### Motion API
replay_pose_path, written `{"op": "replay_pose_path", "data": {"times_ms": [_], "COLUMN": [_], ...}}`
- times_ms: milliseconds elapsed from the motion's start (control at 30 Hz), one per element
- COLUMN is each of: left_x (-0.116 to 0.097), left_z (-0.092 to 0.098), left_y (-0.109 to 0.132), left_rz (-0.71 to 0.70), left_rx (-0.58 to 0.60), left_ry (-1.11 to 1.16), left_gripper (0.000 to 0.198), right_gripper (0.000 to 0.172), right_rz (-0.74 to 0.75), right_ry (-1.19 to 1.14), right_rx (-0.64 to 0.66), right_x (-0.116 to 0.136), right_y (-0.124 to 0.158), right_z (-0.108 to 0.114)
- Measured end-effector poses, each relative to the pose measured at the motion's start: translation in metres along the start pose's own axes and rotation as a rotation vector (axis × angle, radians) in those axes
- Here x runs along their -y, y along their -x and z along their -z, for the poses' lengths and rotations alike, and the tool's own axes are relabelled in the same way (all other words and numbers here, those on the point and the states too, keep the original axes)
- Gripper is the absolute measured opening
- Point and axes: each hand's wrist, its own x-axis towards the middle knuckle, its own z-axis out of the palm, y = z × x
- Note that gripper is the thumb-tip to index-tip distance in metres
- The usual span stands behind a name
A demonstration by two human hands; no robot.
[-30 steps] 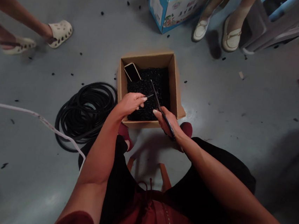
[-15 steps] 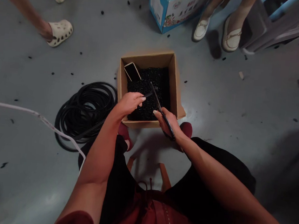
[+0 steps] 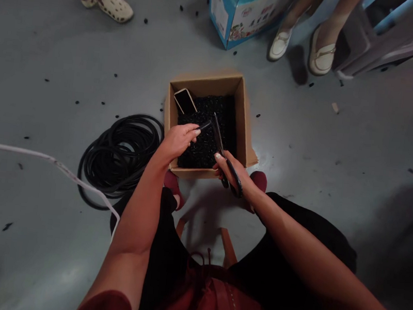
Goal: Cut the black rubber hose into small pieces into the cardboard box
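My left hand [image 3: 181,139] is closed on a short black ribbed strip [image 3: 205,125], whose free end points right over the box. In my right hand [image 3: 231,166] is a pair of scissors [image 3: 218,135] with black handles, the blades pointing away from me beside the strip's end. Both hands are above the near side of an open cardboard box [image 3: 198,174]. Many small black pieces [image 3: 207,148] cover its bottom, and a phone-like dark slab with a pale edge [image 3: 185,102] leans in its far left corner.
A coil of black hose or cable [image 3: 113,156] lies left of the box. A white cord [image 3: 45,156] crosses at the left. Beyond stand a blue printed carton [image 3: 238,16], a grey plastic stool [image 3: 363,48] and two people's feet. Small black bits dot the floor.
The scissors' handles have spread apart and the blades have shifted slightly right. My left hand still holds the strip. At upper left, another person's foot has stepped forward and right.
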Motion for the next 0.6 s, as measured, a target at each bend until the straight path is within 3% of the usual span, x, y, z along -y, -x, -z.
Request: {"op": "replay_pose_path", "data": {"times_ms": [200, 600], "left_x": [-0.0031, -0.0076], "left_z": [0.0015, 0.0043], "left_y": [0.0013, 0.0041], "left_rz": [-0.027, -0.049], "left_rx": [0.035, 0.099], "left_ry": [-0.02, 0.017], "left_gripper": [0.037, 0.031], "right_gripper": [0.041, 0.04], "right_rz": [0.093, 0.088], "right_ry": [0.101, 0.124], "right_rx": [0.04, 0.043], "right_x": [-0.0013, 0.0035], "right_y": [0.0044, 0.0086], "right_z": [-0.0003, 0.0012]}}
